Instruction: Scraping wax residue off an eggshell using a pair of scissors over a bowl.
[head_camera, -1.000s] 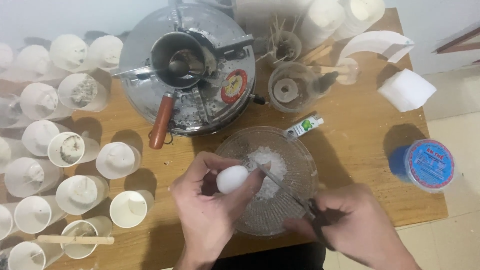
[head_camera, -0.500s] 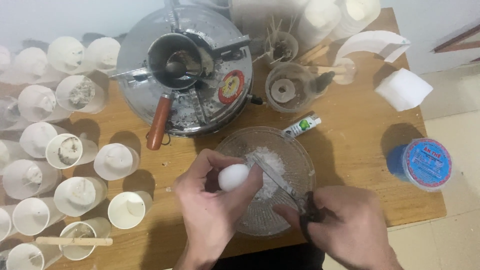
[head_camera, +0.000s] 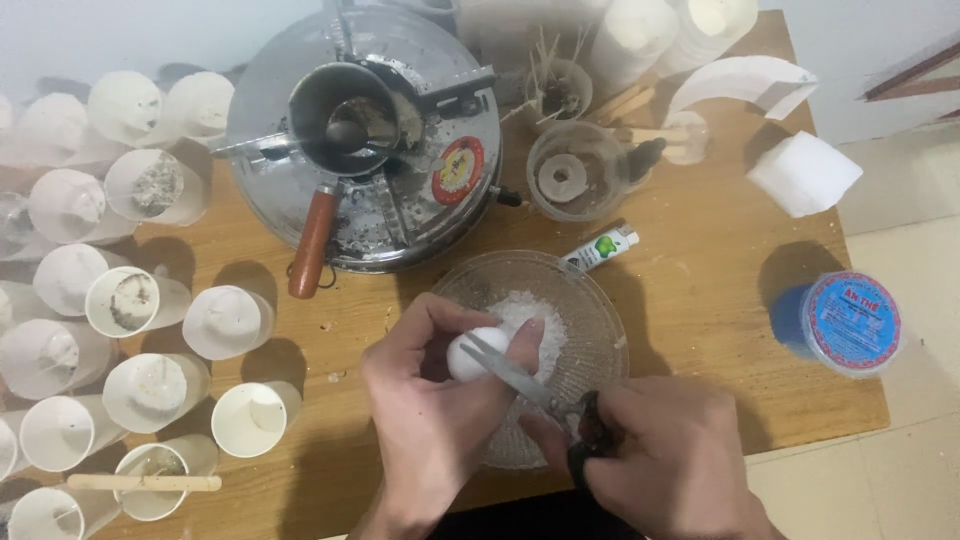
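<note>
Nearest to me, my right hand (head_camera: 665, 460) is curled tight around the dark handles of a pair of scissors (head_camera: 535, 385), fingers pressed together on the grip. The metal blades run up and to the left and lie against a small white rounded lump (head_camera: 472, 352). My left hand (head_camera: 435, 410) pinches that lump, thumb on its left side and fingertips over its right, holding it just above the near left part of a clear glass bowl (head_camera: 600, 330). White shavings (head_camera: 535, 325) lie heaped inside the bowl.

Left of my hands, white paper cups (head_camera: 225, 320) crowd the wooden desk (head_camera: 700, 290), some standing open, some lying on their sides. A flat wooden stick (head_camera: 145, 482) rests across the rim of one near cup.

Just beyond the bowl lies a small white tube with a green mark (head_camera: 600, 247). On the right, near the desk's edge, stands a blue round tub with a printed lid (head_camera: 840, 322).

Farther away, a large round metal pot lid (head_camera: 440, 215) carries a small dark saucepan (head_camera: 345, 120) with a reddish wooden handle (head_camera: 312, 245) pointing toward me. To its right is a clear plastic cup (head_camera: 575, 182) with a pale ring inside, and behind it a cup of thin sticks (head_camera: 555, 85). At the far right lie a folded white tissue (head_camera: 805, 172) and a curved white strip (head_camera: 740, 80).
</note>
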